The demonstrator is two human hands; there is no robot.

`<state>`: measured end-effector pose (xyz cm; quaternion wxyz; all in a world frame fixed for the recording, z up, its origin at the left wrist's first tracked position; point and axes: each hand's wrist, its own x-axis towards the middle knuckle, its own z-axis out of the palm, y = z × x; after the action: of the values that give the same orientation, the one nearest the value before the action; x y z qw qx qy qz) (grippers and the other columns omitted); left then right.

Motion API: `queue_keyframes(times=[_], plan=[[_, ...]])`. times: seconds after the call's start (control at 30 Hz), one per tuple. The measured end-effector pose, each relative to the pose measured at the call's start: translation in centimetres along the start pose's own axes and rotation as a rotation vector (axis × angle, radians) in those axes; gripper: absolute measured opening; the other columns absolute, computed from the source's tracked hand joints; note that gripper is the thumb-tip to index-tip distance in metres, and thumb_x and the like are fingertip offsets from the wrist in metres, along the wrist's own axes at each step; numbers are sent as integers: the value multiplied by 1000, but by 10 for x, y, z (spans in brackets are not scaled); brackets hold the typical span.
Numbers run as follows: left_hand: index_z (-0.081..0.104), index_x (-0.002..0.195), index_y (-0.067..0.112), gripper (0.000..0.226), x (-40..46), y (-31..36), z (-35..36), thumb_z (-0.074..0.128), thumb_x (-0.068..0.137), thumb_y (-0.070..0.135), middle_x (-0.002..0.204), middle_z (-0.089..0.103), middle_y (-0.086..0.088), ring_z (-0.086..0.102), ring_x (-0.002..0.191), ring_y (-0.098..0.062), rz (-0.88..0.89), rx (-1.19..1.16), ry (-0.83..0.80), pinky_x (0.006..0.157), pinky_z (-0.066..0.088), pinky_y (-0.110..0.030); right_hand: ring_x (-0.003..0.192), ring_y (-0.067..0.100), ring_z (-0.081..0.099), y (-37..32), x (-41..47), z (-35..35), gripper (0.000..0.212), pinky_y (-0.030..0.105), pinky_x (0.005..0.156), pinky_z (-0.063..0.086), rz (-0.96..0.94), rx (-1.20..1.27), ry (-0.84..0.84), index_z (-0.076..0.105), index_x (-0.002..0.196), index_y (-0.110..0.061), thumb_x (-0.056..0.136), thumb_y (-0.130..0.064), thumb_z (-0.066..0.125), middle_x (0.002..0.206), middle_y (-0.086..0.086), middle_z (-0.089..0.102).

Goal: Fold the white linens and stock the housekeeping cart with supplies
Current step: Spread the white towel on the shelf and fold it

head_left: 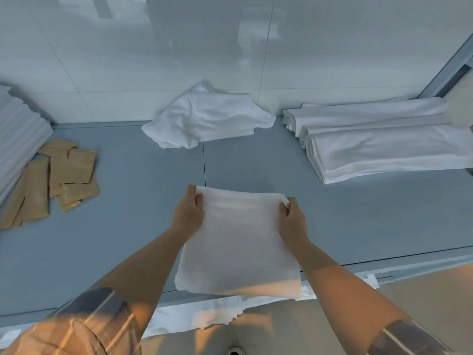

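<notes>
Plaid sleeves (84, 321); both hands (188, 213) pinch a soft rectangular white towel's (240, 242) far corners.

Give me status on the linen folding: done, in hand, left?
Done: a folded stack lies right on the table. In hand: left hand and right hand pinch a towel by its far corners. Left: one crumpled linen. No cart in view.

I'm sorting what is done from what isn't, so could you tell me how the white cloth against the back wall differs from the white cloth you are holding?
The cloth by the wall lies crumpled and untouched, one corner riding up the wall; the held cloth is spread flat and smooth, its far corners pinched by the left hand and right hand. The first sits far back; the second overhangs the near edge. Both are white.
</notes>
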<state>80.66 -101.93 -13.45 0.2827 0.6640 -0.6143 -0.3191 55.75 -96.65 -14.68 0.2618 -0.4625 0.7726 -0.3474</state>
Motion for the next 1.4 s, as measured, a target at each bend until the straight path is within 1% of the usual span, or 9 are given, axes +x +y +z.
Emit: queue_keyframes(times=[0.23,0.37,0.5,0.67,0.8,0.97,1.07,1.23,1.4], plan=[[38,112,12,16,20,2,11,40,100,21,68,50,-4,57,76,-38,-24,135,-15,62,34,-34,78,31,54,-7,23,10,14,35,64,38,86,-136,3,44,92,-14,100,-26,40,78,10,56],[33,139,13,52,6,11,9,53,92,21,118,49,-17,56,103,-40,3,323,86,81,42,-43,100,35,56,-15,15,3,29,36,76,40,139,-94,22,44,118,-9,96,-26,51,107,13,54],[39,142,16,60,-18,18,17,57,85,26,143,41,-14,37,132,-33,391,572,64,105,30,-45,127,34,38,-25,-14,7,50,44,103,29,-190,-474,119,43,136,-11,89,-24,55,138,12,41],[2,152,37,67,-36,-10,39,22,92,59,161,-7,-1,-12,147,-26,319,730,-220,119,-6,-40,146,22,-17,-20,-39,43,57,59,108,-18,-330,-710,-250,9,152,-38,98,-51,24,161,-3,-8],[-4,150,39,72,-39,-22,44,8,85,67,161,-9,-2,-13,147,-27,311,757,-152,118,-10,-41,144,20,-26,-9,-33,54,58,59,109,-21,-350,-779,-277,-10,147,-46,95,-59,10,159,-7,-21],[-6,151,38,70,-8,-12,39,9,88,65,160,-13,-2,-17,146,-25,231,743,-191,118,-10,-42,144,21,-25,-28,9,59,58,60,112,-14,-376,-804,-372,-10,148,-45,96,-60,10,158,-7,-22],[8,153,30,60,-1,3,28,27,98,47,161,-5,-4,-13,147,-24,173,656,-232,118,-9,-43,145,21,-21,-51,25,50,58,59,113,-12,-328,-831,-510,-6,150,-41,98,-57,17,159,-5,-20],[57,132,16,43,-65,-1,17,55,89,16,145,45,-15,34,139,-33,345,586,6,116,17,-48,149,19,-2,-47,-39,52,48,49,116,-8,-476,-624,-244,34,147,-17,101,-31,32,161,0,12],[54,135,16,40,-89,-13,33,53,96,24,145,45,-13,34,138,-36,327,583,1,115,24,-47,148,15,0,-29,-83,80,51,49,118,-9,-501,-719,-252,22,152,-20,103,-34,22,160,-5,13]])
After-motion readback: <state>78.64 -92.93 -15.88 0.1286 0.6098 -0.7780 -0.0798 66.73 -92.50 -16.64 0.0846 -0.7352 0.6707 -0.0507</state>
